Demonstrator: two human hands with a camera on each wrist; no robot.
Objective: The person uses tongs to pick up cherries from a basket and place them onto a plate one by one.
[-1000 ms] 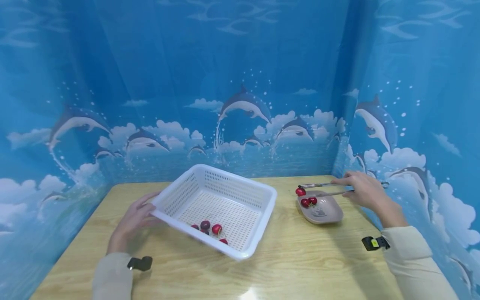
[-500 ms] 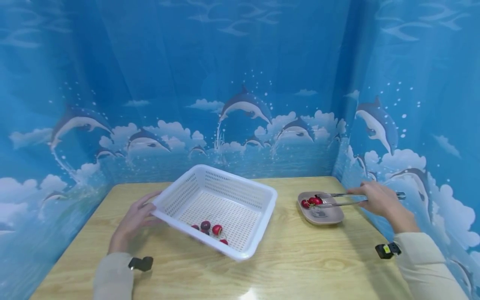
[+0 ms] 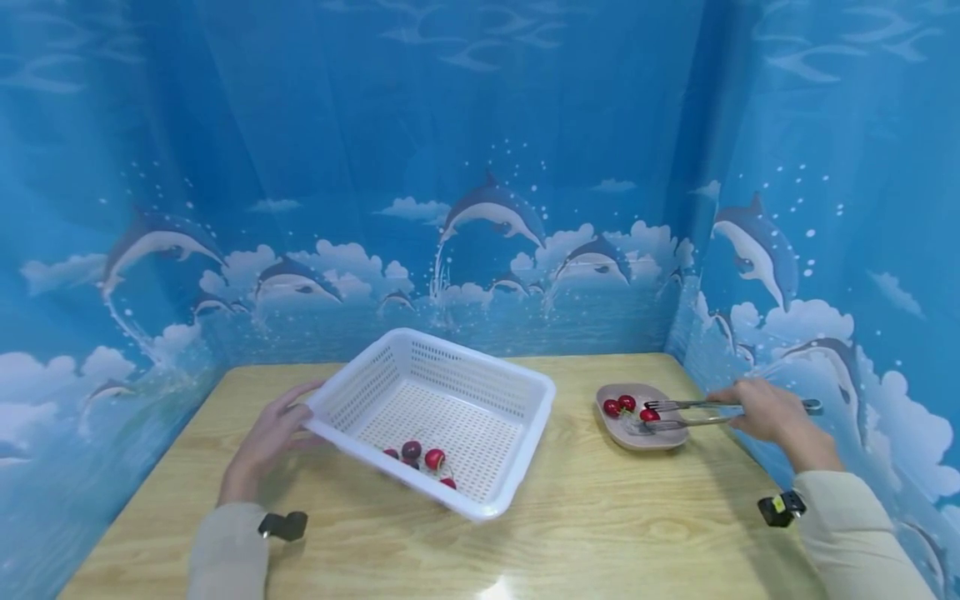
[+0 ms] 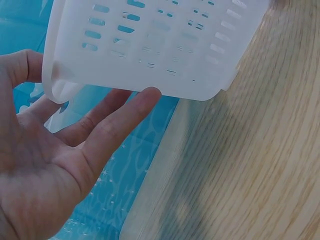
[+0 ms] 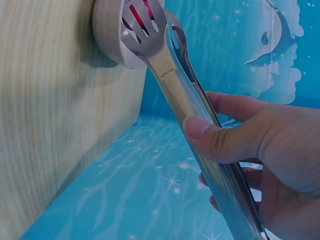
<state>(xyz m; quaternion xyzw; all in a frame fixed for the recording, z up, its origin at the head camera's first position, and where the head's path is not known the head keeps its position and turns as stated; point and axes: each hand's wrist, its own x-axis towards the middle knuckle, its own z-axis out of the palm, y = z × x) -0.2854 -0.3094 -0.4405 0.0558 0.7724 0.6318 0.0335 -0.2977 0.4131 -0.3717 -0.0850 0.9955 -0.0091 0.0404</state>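
Three cherries [image 3: 627, 402] in dish [image 3: 637, 441], several more in white basket [image 3: 468, 379]; right hand [image 3: 772, 417] grips tongs [image 5: 172, 85], left hand [image 3: 268, 435] holds basket rim.

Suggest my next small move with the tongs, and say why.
Probably relax the right hand so the tongs spread: the cherry between their tips is within the dish's rim, near two other cherries. More cherries lie in the white basket. Whether the tips grip it firmly is unclear.

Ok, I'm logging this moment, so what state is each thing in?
White basket: uncovered, several cherries inside.
Left hand: holding the basket's rim.
Pinkish dish: on the table, three cherries inside.
Tongs: in the right hand, tips around one cherry; grip unclear.
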